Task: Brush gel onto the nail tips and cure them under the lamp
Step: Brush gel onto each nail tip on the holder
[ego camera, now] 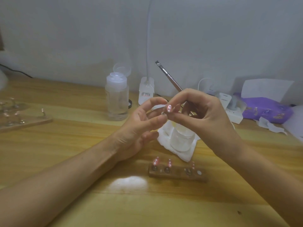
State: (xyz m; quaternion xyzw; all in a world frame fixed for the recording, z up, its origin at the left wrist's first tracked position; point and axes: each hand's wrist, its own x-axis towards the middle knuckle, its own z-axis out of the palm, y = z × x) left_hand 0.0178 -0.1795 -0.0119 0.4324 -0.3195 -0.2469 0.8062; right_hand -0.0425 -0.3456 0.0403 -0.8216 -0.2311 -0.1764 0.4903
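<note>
My left hand [141, 128] and my right hand [203, 115] meet above the table, and between their fingertips is a pink nail tip with white dots [168, 108] on a small stand. My left thumb and forefinger pinch the stand's base. My right hand grips a long thin brush [168, 76], whose handle points up and to the left, while its fingertips touch the nail tip. Below, a dark wooden holder [177, 173] carries three more pink nail tips on stands. A small clear jar [182, 141] sits on a white tissue under my hands.
A clear pump bottle [117, 97] with its lid flipped open stands behind my left hand. A white gooseneck lamp base [146, 90] is at the wall. A purple tissue pack [268, 110] and a white power strip [232, 113] lie at right. Another wooden board with stands [21, 118] is at left.
</note>
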